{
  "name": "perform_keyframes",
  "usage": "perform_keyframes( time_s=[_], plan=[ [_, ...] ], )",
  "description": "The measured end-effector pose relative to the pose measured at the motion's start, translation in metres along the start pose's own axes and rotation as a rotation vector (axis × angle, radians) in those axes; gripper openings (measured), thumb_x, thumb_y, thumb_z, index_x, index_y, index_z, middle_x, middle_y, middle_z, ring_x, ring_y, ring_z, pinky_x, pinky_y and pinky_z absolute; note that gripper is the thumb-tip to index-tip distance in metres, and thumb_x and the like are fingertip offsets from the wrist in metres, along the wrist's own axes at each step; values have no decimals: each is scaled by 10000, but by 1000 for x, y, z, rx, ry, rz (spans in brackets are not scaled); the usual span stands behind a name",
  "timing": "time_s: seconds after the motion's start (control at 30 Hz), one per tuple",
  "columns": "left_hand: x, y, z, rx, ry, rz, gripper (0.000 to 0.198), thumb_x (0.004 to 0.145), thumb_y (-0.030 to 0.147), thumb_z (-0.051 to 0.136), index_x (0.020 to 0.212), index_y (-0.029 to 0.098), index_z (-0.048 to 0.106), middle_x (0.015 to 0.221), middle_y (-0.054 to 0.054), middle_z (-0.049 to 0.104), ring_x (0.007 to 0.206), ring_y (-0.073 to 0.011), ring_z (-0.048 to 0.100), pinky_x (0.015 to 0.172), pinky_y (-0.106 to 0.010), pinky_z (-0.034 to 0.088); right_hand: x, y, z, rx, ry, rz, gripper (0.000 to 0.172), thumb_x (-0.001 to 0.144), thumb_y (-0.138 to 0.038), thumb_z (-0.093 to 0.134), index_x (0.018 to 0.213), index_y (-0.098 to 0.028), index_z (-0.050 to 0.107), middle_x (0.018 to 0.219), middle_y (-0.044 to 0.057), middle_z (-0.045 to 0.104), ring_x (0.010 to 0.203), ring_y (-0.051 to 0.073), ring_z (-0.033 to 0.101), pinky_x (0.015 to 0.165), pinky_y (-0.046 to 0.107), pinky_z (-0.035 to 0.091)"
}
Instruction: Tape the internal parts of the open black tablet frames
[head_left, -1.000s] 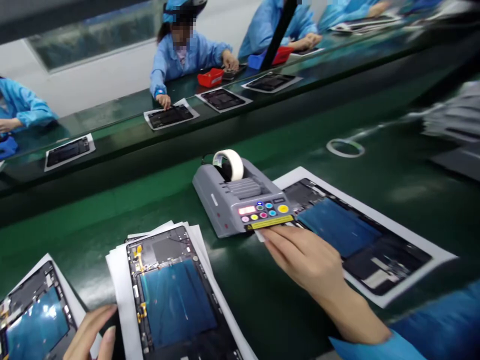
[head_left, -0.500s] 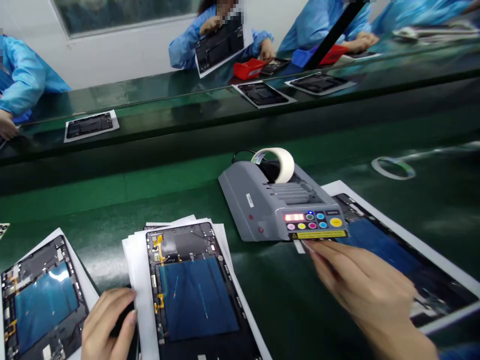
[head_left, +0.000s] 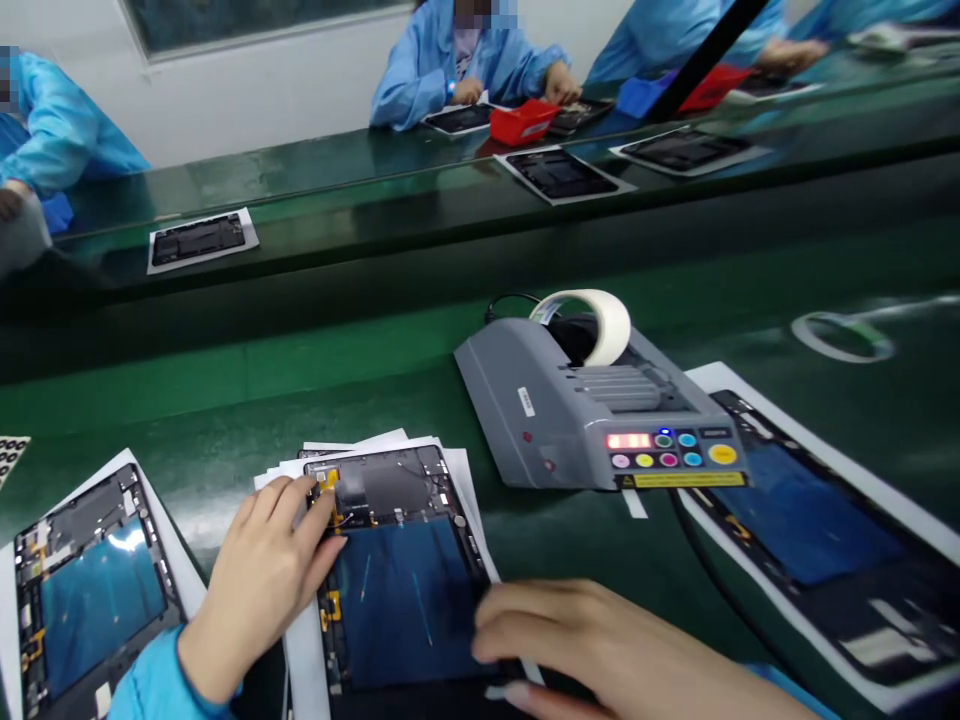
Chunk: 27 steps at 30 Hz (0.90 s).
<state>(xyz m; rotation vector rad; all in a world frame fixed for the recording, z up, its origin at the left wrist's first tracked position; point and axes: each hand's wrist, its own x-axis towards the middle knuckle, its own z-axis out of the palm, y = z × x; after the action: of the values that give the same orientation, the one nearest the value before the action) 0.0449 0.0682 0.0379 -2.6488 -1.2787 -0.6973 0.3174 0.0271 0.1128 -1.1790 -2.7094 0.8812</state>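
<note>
One half-curled right hand [head_left: 570, 635] hangs at the right side of the open tablet [head_left: 401, 605], toward the desk's [head_left: 375, 405] near edge; I cannot tell whether it holds anything. The left hand [head_left: 262, 560], thumb and fingers slightly apart, lies on the tablet's left side; light pressure, clear of the orange strips [head_left: 334, 606], seems wise. Farther back stands the tape machine [head_left: 525, 425], a short white strip [head_left: 635, 504] at its mouth.
</note>
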Motion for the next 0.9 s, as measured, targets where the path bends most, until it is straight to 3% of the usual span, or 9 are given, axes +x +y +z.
perform_keyframes(
  time_s=[0.07,0.17,0.27,0.33,0.47,0.9],
  plan=[
    [3,-4,11,-16,-11,-2,308,932,312,557,1169,123,606,1131,-159,656,1028,-346,600,774,-511,588,27,-2,-4,33,47,39,289,814,-34,684,996,-255,645,937,-49,680,797,129,666,702,234,506],
    [0,-7,24,-56,-6,-31,344,939,310,541,1219,115,586,1165,-162,643,1058,-343,574,802,-509,576,64,7,2,-34,311,44,177,865,-79,629,989,-202,659,903,-11,686,748,139,659,640,236,498],
    [-3,-9,33,-87,41,-44,330,953,280,498,1227,120,586,1246,-160,618,1127,-340,533,849,-500,550,98,19,17,-274,612,-25,154,912,-106,533,1003,-146,650,900,40,696,750,172,672,635,266,509],
    [-3,-9,36,-101,71,-45,311,964,269,462,1200,125,605,1250,-141,627,1140,-329,523,869,-487,529,114,24,26,-450,701,-70,178,942,-121,478,999,-130,646,888,59,699,710,176,668,605,278,495],
    [-2,-7,39,-137,109,-56,321,980,258,410,1171,129,633,1173,-103,679,1110,-293,541,895,-456,495,128,27,37,-600,710,-128,215,967,-109,441,961,-118,656,847,58,703,658,160,649,576,280,453],
    [-1,-4,42,-221,141,-111,305,964,240,419,1128,156,662,1152,-75,695,1079,-277,571,912,-426,474,129,25,43,-726,609,-152,227,987,-107,465,956,-92,689,839,67,702,691,185,594,630,309,413]
  ],
)
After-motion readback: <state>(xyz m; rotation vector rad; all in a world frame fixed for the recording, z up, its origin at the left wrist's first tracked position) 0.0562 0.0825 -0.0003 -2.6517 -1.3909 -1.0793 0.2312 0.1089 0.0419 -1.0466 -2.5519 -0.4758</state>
